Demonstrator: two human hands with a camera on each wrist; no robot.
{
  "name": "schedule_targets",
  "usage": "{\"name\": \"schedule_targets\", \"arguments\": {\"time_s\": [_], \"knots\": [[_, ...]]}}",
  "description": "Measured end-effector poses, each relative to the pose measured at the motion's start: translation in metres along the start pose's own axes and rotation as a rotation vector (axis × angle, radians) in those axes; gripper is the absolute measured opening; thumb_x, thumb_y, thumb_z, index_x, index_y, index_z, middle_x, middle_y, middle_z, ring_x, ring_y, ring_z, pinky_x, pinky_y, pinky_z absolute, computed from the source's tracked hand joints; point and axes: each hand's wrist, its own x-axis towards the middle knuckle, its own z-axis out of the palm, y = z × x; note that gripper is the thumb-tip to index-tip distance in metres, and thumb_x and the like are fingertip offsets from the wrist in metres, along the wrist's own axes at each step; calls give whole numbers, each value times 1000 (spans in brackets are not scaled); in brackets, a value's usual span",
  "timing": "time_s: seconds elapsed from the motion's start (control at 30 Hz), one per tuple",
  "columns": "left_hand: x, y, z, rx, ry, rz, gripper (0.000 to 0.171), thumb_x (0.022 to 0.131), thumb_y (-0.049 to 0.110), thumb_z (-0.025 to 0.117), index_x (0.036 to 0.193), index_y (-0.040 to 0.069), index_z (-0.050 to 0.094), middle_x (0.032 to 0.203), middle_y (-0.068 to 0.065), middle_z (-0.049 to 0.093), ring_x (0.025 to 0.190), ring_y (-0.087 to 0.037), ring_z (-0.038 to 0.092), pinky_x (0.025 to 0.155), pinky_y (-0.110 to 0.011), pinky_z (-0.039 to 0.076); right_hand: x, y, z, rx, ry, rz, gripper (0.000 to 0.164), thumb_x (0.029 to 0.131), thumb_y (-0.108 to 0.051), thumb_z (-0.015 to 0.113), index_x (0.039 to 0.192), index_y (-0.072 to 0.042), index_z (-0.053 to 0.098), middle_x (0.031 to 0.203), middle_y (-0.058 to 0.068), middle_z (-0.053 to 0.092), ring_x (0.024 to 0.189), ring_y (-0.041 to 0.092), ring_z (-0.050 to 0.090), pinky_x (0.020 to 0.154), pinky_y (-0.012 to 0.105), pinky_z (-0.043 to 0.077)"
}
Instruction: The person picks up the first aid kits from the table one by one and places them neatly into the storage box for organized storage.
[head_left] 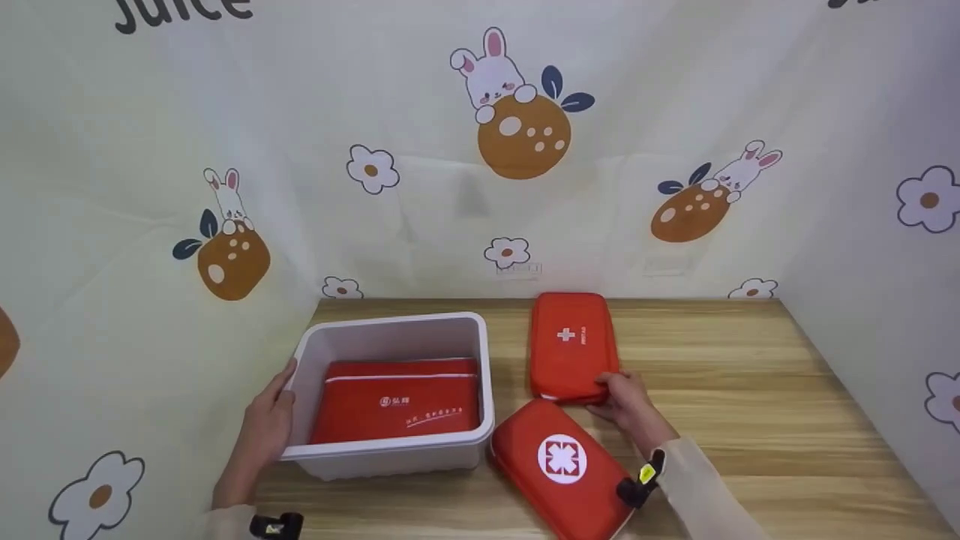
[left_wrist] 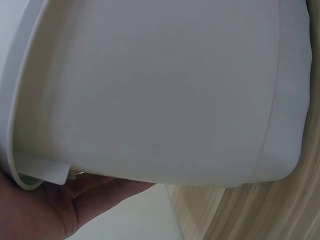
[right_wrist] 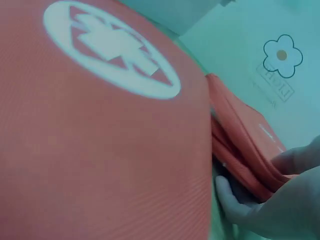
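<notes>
The flat red case with round corners and a small white cross (head_left: 566,352) lies on the striped wooden bench (head_left: 712,360), just ahead of the right grip (head_left: 630,401) and a bit to its left. The right grip is clamped on the case's near right corner, with the thumb on top and fingers under the edge. I cannot tell if that edge is lifted off the wood.

Nearer the person than the right grip, partly under that wrist, is the other red case, with a big round white badge (head_left: 562,465). No grip holds it.

Between the two grips stands the white plastic box (head_left: 390,456). The left grip (head_left: 266,424) is clamped on its left rim and seems to steady it. Inside the box, to the right of the left grip, lies a flat red thing with a white stripe and white writing (head_left: 397,409).

So the job looks part way along. The flat red thing is in the box, and both red cases are outside it. The cross case's turn looks just begun or nearly done; the badge case is untouched by fingers.
</notes>
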Motion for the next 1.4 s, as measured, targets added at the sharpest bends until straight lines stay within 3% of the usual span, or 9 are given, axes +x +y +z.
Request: {"name": "schedule_targets", "arguments": {"time_s": [0.17,0.4,0.57,0.83,1.0,1.13,1.23,1.4], "knots": [[-1,0,0,-5,2,1,56,108,23,19,162,21,7,169,-15,10,156,-40,9,125,-60,15,-1,-1,-3,13,23,-27,74,91,-2,57,150,0,12,108,18,56,74,20,67,66,37,63],[-1,0,1,-10,-8,-3,55,109,27,20,162,25,3,169,-14,7,156,-40,8,123,-61,16,-6,-3,0,41,121,-124,79,89,4,55,157,-6,17,147,24,34,88,22,62,66,34,61],[1,1,2,-4,-7,-1,55,109,27,19,162,24,3,169,-14,6,156,-40,8,124,-60,16,-9,-6,1,87,127,-185,78,92,7,50,160,-11,17,159,21,25,103,24,57,67,26,58],[0,0,1,-13,-15,-5,55,109,28,19,161,25,2,169,-13,5,156,-41,7,123,-61,16,-17,-7,0,85,97,-201,73,93,6,51,159,-10,25,158,20,33,90,10,61,67,20,56],[0,-2,0,-6,-4,-4,55,108,23,18,162,23,7,168,-17,9,155,-41,9,124,-60,14,-23,-9,2,171,61,-203,76,92,8,48,161,-12,21,157,18,34,85,5,60,70,18,54],[0,-3,-1,-5,-3,-7,56,107,22,18,162,22,7,168,-17,9,156,-41,9,125,-60,13,-28,-12,3,211,38,-211,76,93,8,47,161,-12,21,155,19,34,87,4,62,75,18,55],[1,-3,-1,-13,-5,-5,56,108,24,18,162,23,6,168,-17,8,156,-41,8,124,-61,13,-33,-16,4,182,41,-231,73,93,7,49,160,-8,22,154,21,36,88,4,63,78,18,56],[1,-1,0,-22,-10,-1,55,108,25,19,162,23,5,168,-17,8,156,-41,8,124,-61,14,-44,-23,8,149,83,-236,67,93,4,53,155,2,25,130,18,53,79,4,65,72,18,57]]}}
